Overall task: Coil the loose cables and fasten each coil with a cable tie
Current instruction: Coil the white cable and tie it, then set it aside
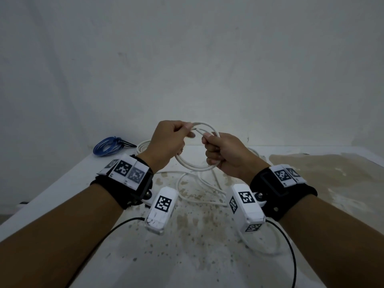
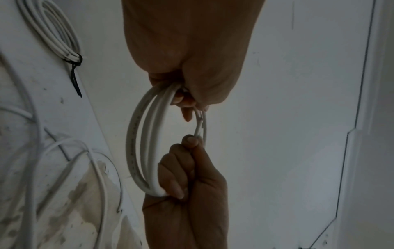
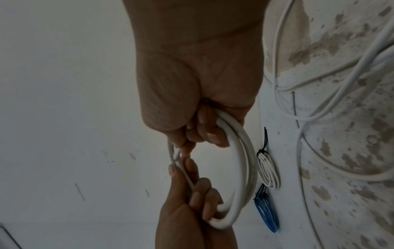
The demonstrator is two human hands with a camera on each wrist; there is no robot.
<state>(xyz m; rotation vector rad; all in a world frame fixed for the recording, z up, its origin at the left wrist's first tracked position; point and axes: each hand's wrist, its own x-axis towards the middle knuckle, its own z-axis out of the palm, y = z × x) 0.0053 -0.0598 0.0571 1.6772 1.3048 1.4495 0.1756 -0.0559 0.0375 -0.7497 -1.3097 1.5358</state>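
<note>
A small coil of white cable (image 1: 195, 167) hangs in the air above the table, held by both hands. My left hand (image 1: 182, 134) grips the coil's left side, thumb and forefinger pinching its top strands. My right hand (image 1: 209, 146) curls round the coil's right side, and its fingertips pinch the cable's thin free end (image 1: 199, 130). In the left wrist view the coil (image 2: 136, 143) spans from my left hand (image 2: 185, 99) down to my right hand (image 2: 187, 168). The right wrist view shows the same coil (image 3: 245, 160) between my right hand (image 3: 204, 131) and my left hand (image 3: 192, 193).
A blue coil (image 1: 106, 146) bound with a black tie lies at the table's far left corner. Beside it is a tied white coil (image 2: 53, 33) with its black tie (image 2: 76, 67). Loose white cable (image 1: 199, 188) loops across the stained tabletop (image 1: 187, 235) below my hands. A wall rises behind.
</note>
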